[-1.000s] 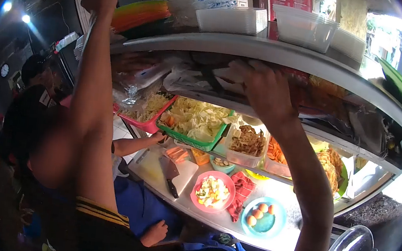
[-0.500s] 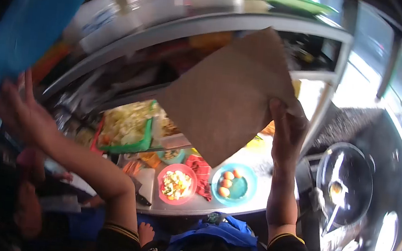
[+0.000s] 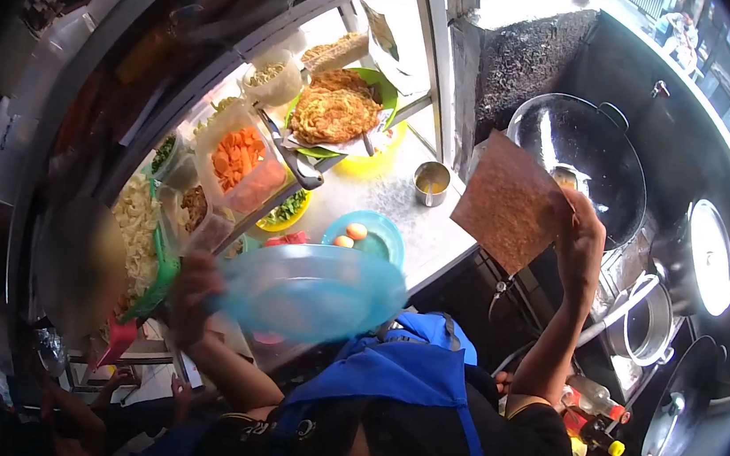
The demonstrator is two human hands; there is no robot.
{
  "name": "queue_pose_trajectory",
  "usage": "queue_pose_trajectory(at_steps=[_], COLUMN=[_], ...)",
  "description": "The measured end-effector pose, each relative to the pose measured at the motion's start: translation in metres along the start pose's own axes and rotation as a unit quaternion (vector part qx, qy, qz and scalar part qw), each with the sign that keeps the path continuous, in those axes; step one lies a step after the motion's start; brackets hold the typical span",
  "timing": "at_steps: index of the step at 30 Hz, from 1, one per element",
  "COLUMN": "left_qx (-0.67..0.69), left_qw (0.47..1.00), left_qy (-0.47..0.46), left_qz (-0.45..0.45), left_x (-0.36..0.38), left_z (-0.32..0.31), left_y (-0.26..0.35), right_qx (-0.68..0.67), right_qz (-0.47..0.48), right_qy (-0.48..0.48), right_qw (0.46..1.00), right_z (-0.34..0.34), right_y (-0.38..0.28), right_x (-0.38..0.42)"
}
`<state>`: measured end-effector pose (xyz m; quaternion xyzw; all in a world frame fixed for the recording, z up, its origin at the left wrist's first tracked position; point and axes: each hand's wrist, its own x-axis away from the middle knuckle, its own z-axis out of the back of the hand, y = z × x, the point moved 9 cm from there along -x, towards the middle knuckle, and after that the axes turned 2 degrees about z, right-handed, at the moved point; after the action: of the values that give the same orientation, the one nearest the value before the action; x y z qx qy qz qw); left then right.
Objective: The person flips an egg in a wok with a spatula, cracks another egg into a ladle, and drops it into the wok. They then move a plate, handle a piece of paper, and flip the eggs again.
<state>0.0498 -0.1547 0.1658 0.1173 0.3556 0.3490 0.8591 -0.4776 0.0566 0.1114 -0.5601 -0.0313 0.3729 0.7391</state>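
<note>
My left hand (image 3: 194, 292), blurred by motion, grips the edge of a translucent blue plate (image 3: 318, 290) above the counter's front edge. On the right, my right hand (image 3: 582, 233) pinches a corner of a square brown paper sheet (image 3: 510, 203), which hangs partly in front of a black wok (image 3: 621, 166). Behind the blue plate, a light blue dish (image 3: 390, 240) with eggs (image 3: 356, 231) sits on the counter. A green plate (image 3: 388, 92) of fried food (image 3: 336, 107) and a metal cup (image 3: 431, 183) are farther back.
Tubs of carrots (image 3: 237, 159) and chopped cabbage (image 3: 137, 213) line the left. A lidded pot (image 3: 672, 265), a smaller pot (image 3: 642, 324) and bottles (image 3: 592, 399) stand at right. Another person's hands (image 3: 180, 391) show at lower left.
The view has turned toward the stove. The blue plate has come from the upper left down in front of my body, and the paper is now in front of the wok.
</note>
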Motion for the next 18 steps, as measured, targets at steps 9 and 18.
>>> queue_pose_trajectory(at_steps=[9, 18], left_qx=[0.005, -0.018], left_qw=[0.999, 0.996], left_qy=[0.032, 0.027], left_qz=[-0.029, 0.086], left_x=[-0.005, 0.002], left_z=[-0.246, -0.307], left_y=[-0.003, -0.082], right_qx=[-0.08, -0.106], right_qz=[-0.033, 0.019], right_qy=[-0.077, -0.188], right_qw=[0.993, 0.976], right_z=[-0.035, -0.171], right_y=[0.047, 0.011], right_x=[0.029, 0.046])
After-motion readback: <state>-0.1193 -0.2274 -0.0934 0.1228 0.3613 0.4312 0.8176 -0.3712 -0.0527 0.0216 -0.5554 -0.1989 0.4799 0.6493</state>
